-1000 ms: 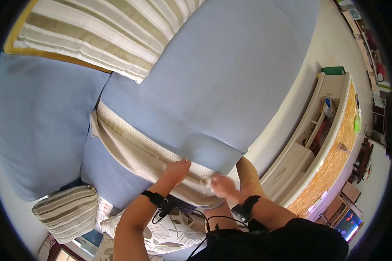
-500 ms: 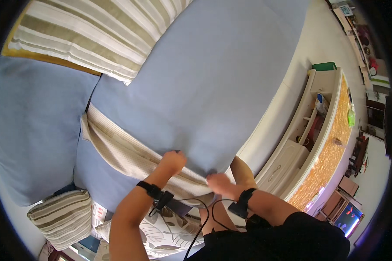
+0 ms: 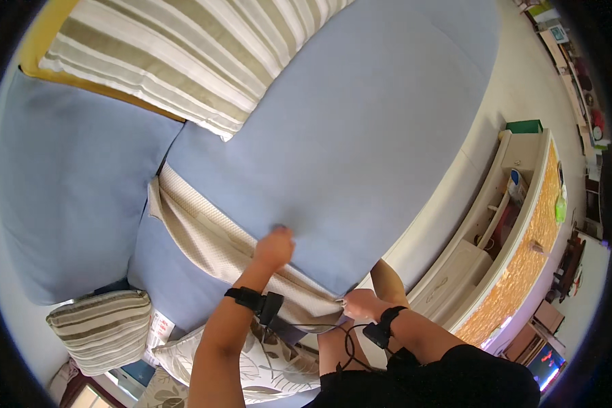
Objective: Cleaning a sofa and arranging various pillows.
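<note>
A beige textured cloth (image 3: pixel 204 234) lies in a long folded strip across the blue sofa seat (image 3: pixel 360 129), in front of me. Its near right end is pinched in the fingers of my right hand (image 3: pixel 364 305), close to the seat's front edge. My left hand (image 3: pixel 275 249) is over the blue seat, just past the strip's far edge. Its fingers are blurred and partly hidden by the back of the hand, so their grip is unclear. Black bands with a cable sit on both wrists.
A striped cushion (image 3: pixel 163 54) lies at the far left, a smaller one (image 3: pixel 102 330) at the near left. A leaf-patterned cushion (image 3: pixel 245 367) is by my legs. To the right stands a cream low table (image 3: pixel 449 279) with open shelves.
The view has shifted, so the scene sits further right. My right hand has drawn nearer to me with the cloth's end. My left hand has come off the cloth's edge, onto or over the seat.
</note>
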The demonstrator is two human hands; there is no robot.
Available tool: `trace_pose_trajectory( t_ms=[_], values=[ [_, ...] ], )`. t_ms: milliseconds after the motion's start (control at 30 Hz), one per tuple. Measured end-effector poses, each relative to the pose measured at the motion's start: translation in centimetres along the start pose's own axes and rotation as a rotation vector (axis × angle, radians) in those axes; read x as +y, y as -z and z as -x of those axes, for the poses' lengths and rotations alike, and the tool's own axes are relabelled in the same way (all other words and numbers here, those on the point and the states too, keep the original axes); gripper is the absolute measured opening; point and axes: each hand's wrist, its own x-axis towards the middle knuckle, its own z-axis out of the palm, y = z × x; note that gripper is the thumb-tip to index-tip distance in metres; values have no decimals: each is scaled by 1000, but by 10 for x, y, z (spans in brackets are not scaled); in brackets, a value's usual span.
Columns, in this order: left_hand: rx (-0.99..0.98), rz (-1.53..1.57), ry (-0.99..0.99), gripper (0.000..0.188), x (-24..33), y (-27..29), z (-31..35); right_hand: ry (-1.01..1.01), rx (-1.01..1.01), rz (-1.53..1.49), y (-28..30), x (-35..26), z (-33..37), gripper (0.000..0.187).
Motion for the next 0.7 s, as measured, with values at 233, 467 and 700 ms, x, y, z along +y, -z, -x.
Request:
trace_pose_trajectory(
  t_ms=[233,467,700],
  values=[
    [649,218,166,33,-29,-6,2,-313,-135,-98,-23,65,-39,40],
    [640,727,236,27,-44,17,22,-128,-310,200,10,68,-29,31],
    [1242,313,860,47,-169,-38,87,203,-305,144,43,-44,-20,28]
  ],
)
